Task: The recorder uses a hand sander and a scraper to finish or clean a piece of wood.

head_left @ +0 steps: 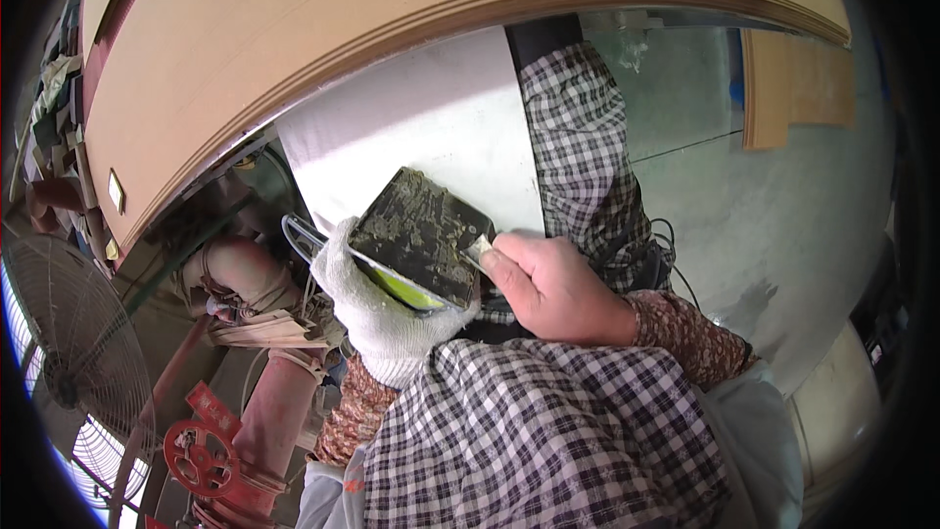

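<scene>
My left hand (377, 318), in a white knit glove, holds up a dark, roughly square plate-like piece (416, 235) crusted with grey-brown residue. A bright yellow-green part (406, 289) shows below its lower edge, and whether the two are joined I cannot tell. Beside the glove, a bent metal loop (302, 233) sticks out to the left. Bare, my right hand (553, 284) is closed in a pinch on a small pale flat piece (478, 250), which touches the dark piece's right edge. Its full shape is hidden by my fingers.
A large tan board (392, 0) with a grooved edge spans the far side. Below it lies a white panel (411, 127). Left are a fan (69, 333), red pipes (284, 402) and a red valve wheel (201, 457). Tan boards (769, 88) and a cable (676, 245) are right.
</scene>
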Demonstrator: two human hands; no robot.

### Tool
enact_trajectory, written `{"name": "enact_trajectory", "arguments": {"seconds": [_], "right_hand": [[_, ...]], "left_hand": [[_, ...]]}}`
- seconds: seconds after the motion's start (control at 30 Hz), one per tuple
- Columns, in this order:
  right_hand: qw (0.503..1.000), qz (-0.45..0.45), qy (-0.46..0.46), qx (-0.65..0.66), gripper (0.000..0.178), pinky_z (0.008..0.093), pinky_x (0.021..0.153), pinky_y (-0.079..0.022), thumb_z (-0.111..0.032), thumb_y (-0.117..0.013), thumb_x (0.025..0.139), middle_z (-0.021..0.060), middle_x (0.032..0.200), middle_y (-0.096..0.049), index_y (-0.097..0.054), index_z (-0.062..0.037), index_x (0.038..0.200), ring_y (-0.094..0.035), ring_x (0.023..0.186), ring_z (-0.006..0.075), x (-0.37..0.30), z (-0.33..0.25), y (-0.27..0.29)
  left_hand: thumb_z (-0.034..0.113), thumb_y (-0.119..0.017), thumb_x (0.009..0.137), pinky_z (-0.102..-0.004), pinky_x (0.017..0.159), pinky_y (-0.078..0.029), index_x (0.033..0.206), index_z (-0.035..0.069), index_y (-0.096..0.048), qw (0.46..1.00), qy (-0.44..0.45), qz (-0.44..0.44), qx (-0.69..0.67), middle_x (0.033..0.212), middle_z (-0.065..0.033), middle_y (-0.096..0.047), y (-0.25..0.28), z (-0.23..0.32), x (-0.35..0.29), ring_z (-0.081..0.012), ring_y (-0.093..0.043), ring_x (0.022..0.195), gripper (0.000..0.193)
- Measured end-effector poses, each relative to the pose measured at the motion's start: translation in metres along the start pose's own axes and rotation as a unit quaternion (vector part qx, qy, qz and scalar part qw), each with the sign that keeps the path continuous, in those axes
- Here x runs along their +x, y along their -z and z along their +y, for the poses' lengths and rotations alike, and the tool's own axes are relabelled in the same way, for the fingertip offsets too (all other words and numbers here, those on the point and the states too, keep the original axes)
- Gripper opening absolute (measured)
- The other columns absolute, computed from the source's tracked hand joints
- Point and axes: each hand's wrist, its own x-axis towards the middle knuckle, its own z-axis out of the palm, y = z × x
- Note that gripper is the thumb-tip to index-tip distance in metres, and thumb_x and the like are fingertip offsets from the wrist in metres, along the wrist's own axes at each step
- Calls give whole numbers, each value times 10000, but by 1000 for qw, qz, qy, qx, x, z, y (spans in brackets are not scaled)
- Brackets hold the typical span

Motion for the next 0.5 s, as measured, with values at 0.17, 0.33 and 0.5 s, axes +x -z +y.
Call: {"name": "enact_trajectory", "arguments": {"seconds": [0.17,0.33,0.5], "right_hand": [[998,6,-61,19,306,351,554,-387,-141,-552,1103,83,663,-477,-535,26,846,-410,604,131,4,1,2],[999,-3,-32,3,327,436,536,-413,-174,-578,1077,210,671,-551,-562,17,813,-542,546,320,0,-2,4],[998,-10,-53,23,334,401,556,-403,-172,-580,1085,150,659,-501,-539,19,814,-470,580,229,4,-1,5]], "left_hand": [[395,-1055,442,-504,1054,-473,1482,29,-451,999,-26,17,42,1298,-198,-526,-2,1,0,-390,-557,1216,1257],[380,-1052,437,-489,1059,-472,1479,37,-452,1000,-19,10,4,1308,-190,-532,-5,2,2,-378,-554,1223,1251],[385,-1047,453,-489,1073,-464,1481,27,-444,998,-33,12,59,1326,-185,-532,0,3,1,-377,-548,1229,1244]]}}
